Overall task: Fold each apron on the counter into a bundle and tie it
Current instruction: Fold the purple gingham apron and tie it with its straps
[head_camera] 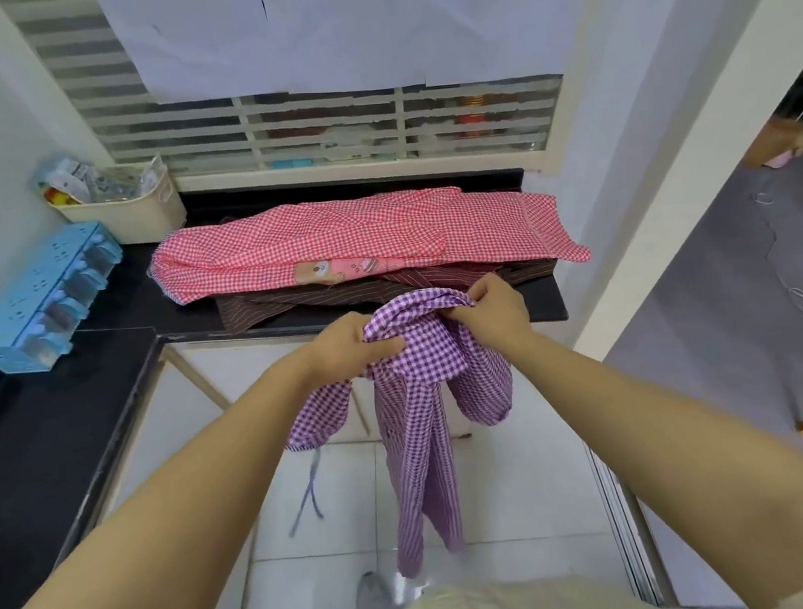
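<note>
Centre of frame: the left hand point(344, 348) and right hand point(493, 311) each grasp the bunched purple apron point(419, 392), fingers curled into the cloth. Above, a pink apron point(333, 247) lies on the black counter point(45, 445).

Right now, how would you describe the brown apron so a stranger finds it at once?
Look at the black counter below the window. Under the pink checked apron lies the brown apron, showing at the near edge. It alone has stripes, not checks.
</note>
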